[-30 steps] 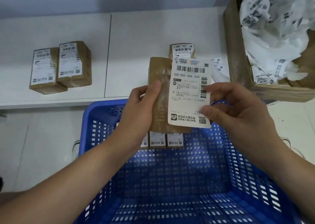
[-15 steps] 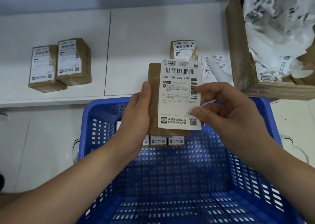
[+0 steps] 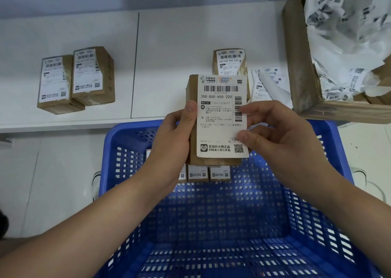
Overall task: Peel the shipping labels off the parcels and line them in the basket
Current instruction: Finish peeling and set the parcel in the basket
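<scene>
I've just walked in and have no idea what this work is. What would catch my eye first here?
Front and centre, two bare hands hold up a brown parcel: the left hand grips its side while the right hand pinches the edge of its white shipping label. Directly below sits a big blue basket with a few parcels lined along its far wall. At the top right, a cardboard box overflows with crumpled white label scraps.

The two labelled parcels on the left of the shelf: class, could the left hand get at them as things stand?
Probably not yet: the left hand grips the held parcel. The path to the two parcels looks open otherwise.
</scene>
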A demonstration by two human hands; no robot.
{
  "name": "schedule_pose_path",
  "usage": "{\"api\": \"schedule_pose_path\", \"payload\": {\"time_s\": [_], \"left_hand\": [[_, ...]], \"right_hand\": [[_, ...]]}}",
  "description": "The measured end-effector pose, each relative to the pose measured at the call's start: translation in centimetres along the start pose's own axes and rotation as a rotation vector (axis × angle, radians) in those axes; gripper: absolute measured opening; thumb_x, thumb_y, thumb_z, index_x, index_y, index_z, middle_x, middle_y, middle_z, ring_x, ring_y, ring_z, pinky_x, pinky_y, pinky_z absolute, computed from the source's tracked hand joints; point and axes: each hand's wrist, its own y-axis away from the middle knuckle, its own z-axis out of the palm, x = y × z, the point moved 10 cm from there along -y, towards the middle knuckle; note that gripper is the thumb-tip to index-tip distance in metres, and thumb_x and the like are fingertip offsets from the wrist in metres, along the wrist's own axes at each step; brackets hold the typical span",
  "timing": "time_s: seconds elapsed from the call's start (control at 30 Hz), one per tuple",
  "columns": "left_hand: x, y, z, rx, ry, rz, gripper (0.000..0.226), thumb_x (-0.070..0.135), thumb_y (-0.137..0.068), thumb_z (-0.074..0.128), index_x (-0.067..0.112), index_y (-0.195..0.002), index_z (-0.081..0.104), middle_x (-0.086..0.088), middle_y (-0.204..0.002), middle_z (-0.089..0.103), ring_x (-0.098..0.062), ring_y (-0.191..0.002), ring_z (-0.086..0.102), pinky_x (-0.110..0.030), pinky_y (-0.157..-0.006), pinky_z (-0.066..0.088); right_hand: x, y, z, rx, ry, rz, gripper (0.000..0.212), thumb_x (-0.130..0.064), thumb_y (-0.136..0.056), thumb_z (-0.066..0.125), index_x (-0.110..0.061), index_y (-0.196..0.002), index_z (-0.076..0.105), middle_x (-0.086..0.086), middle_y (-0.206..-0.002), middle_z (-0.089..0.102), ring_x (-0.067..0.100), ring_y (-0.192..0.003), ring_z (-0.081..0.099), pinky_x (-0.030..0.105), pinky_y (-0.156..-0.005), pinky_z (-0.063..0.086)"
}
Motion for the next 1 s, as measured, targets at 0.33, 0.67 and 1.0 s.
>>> {"api": "schedule_pose_path", "payload": {"time_s": [0.33,0.67,1.0], "left_hand": [[-0.09,0.07,0.39,-0.004,0.016,-0.012,0.067,0.064,-0.083,0.052,0.022,-0.135,0.056,0.003,-0.11,0.079,-0.019,-0.099,0.078,-0.047,-0.089,0.062],[-0.17,0.05,0.56,-0.009,0.02,-0.023,0.064,0.063,-0.084,0.051,0.024,-0.135,0.055,0.005,-0.108,0.08,-0.018,-0.097,0.078,-0.046,-0.086,0.064],[-0.3,0.06,0.58,-0.013,0.025,-0.028,0.063,0.062,-0.085,0.051,0.024,-0.135,0.055,0.005,-0.109,0.079,-0.019,-0.097,0.078,-0.047,-0.086,0.064]], "right_hand": [[0.4,-0.24,0.04,-0.013,-0.017,0.023,0.033,0.001,-0.089,0.07,-0.023,-0.112,0.065,0.009,-0.102,0.067,0.038,-0.089,0.07,0.051,-0.082,0.061],[0.47,-0.05,0.14,-0.024,-0.022,0.038,0.032,0.0,-0.09,0.069,-0.022,-0.113,0.065,0.01,-0.104,0.067,0.035,-0.091,0.072,0.047,-0.083,0.062],[0.38,0.07,0.3,-0.031,-0.021,0.058,0.031,0.0,-0.09,0.068,-0.02,-0.113,0.064,0.006,-0.102,0.069,0.028,-0.092,0.074,0.037,-0.081,0.063]]}}
